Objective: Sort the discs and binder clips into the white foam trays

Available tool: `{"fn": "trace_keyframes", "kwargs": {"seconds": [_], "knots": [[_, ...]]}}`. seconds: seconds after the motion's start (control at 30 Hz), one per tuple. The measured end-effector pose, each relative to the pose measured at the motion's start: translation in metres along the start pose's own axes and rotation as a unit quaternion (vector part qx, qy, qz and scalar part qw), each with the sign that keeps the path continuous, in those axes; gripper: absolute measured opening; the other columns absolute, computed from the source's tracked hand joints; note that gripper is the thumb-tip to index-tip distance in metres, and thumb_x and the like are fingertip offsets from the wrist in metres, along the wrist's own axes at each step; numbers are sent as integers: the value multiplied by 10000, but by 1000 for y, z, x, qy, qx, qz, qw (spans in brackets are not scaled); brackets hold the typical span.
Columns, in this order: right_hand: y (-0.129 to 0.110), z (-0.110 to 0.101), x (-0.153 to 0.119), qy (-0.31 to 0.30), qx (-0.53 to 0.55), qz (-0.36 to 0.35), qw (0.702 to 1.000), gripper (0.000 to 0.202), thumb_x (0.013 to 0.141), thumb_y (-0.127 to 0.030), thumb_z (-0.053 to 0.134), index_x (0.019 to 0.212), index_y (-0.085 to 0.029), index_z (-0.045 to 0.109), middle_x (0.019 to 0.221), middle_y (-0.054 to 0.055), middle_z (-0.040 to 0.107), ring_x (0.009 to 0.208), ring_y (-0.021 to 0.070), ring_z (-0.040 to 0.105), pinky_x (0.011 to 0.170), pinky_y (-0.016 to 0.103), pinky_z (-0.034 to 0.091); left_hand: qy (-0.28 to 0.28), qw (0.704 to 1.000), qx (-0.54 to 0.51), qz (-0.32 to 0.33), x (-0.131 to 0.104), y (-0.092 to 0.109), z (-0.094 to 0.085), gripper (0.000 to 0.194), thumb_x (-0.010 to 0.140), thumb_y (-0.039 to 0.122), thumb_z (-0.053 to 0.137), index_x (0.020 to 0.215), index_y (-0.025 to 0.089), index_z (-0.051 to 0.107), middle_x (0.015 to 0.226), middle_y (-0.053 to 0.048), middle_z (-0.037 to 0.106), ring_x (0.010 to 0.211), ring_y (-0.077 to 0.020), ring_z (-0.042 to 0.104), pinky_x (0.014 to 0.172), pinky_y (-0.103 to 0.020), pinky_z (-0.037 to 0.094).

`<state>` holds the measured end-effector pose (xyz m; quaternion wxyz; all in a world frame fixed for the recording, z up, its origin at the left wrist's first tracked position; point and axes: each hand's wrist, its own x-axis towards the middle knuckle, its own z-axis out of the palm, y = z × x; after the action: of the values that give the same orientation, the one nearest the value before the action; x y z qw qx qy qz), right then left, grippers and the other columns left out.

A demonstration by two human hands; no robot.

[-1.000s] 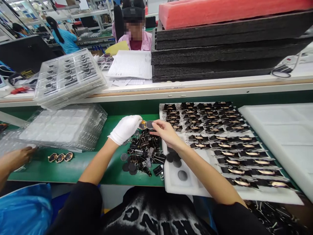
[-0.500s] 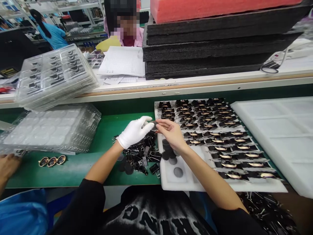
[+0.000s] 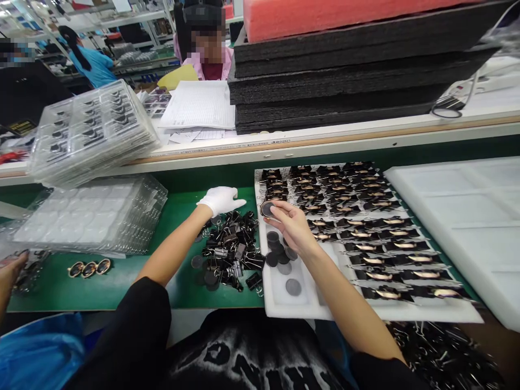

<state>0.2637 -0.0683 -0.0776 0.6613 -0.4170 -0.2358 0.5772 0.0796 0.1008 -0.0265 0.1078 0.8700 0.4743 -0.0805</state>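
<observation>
My right hand [image 3: 291, 221] is bare and pinches a round, gold-rimmed piece with a dark grey disc face [image 3: 267, 209] above the left edge of the white foam tray [image 3: 280, 306]. My left hand [image 3: 221, 201], in a white glove, holds nothing; its thumb and fingers are apart over the far end of a heap of black binder clips [image 3: 233, 244]. Loose dark grey discs [image 3: 293, 287] lie in the tray below my right hand. Rows of binder clips clamped on gold-edged pieces [image 3: 371, 246] fill the tray's right and far parts.
Stacked clear plastic trays [image 3: 81, 216] stand at the left. Near them lie three joined gold-rimmed ovals [image 3: 89, 268] and another person's hand [image 3: 10, 276]. A second white foam tray [image 3: 455, 216] is at the right. Black foam sheets [image 3: 345, 81] are piled on the shelf ahead.
My left hand has let go of the round piece and moved left, over the clips. The piece stays in my right hand, its dark face now visible.
</observation>
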Motion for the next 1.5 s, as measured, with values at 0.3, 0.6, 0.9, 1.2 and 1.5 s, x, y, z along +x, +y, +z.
{"fn": "trace_keyframes", "kwargs": {"seconds": [0.3, 0.6, 0.9, 1.2, 1.5], "knots": [[1, -7, 2, -39, 16, 46, 998, 414, 641, -452, 951, 945, -227, 783, 1029, 71, 799, 964, 226, 751, 957, 461, 618, 30, 995, -91, 21, -7, -8, -16, 227, 857, 402, 596, 773, 210, 685, 793, -44, 731, 715, -201, 651, 662, -296, 456], [2, 6, -14, -132, 13, 41, 990, 370, 700, -412, 933, 986, -227, 788, 1122, 81, 783, 936, 190, 755, 877, 386, 646, 130, 926, -345, 83, -68, 54, 5, 264, 979, 445, 534, 902, 195, 569, 794, -9, 688, 697, -146, 691, 664, -255, 511], [10, -4, -9, -137, -113, -31, 984, 374, 713, -488, 895, 970, -229, 812, 1296, 95, 693, 933, 200, 748, 902, 392, 626, 76, 989, -100, 76, -85, 46, -12, 527, 947, 624, 526, 611, 218, 519, 570, -17, 588, 553, -172, 544, 548, -300, 292], [4, -8, -11, -177, -181, -29, 967, 316, 713, -423, 899, 959, -230, 848, 1289, 139, 708, 1092, 268, 723, 1081, 501, 530, 106, 976, 66, 176, -86, 29, 10, 519, 936, 631, 503, 673, 200, 624, 606, -65, 665, 585, -209, 635, 559, -295, 253], [-7, -7, -13, -227, -173, -36, 958, 294, 770, -438, 862, 961, -216, 838, 1125, 109, 753, 967, 229, 743, 976, 434, 583, 88, 987, -27, 134, -101, 34, 14, 503, 821, 647, 632, 602, 218, 483, 537, 7, 547, 514, -144, 508, 557, -282, 270]]}}
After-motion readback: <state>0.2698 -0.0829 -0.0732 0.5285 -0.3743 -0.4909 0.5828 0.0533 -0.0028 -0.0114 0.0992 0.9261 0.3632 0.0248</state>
